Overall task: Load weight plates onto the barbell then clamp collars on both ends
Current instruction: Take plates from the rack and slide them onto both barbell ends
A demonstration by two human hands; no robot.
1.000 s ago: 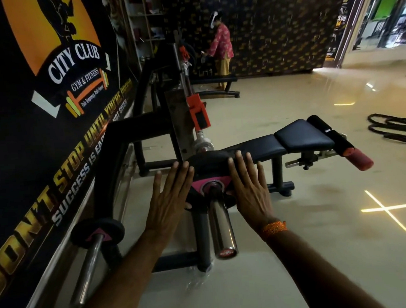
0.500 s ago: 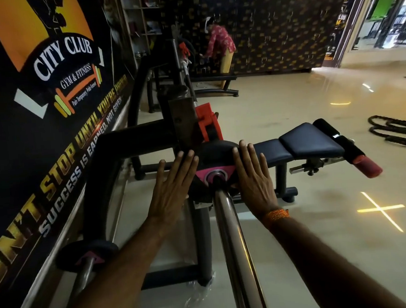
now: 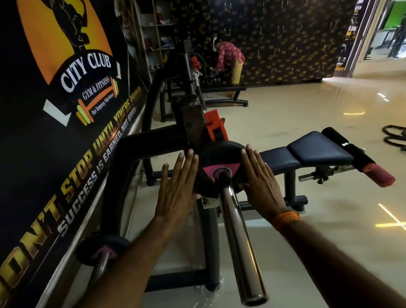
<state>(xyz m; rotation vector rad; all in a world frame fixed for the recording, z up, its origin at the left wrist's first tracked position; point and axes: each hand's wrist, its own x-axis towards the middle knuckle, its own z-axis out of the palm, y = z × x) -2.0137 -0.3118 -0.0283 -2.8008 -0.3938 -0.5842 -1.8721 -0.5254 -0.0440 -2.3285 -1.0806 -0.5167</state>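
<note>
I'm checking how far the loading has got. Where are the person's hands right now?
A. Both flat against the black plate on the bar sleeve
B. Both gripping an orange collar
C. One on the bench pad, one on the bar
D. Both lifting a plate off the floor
A: the left hand and right hand lie open, palms against the black plate, either side of the chrome bar sleeve.

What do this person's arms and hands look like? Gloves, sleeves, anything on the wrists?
Both forearms are bare, with no sleeves in view. The left hand wears no glove, ring or band that can be seen. The right hand is also ungloved, and its wrist carries an orange thread band, made of several wound strands. No watch shows on either wrist.
</note>
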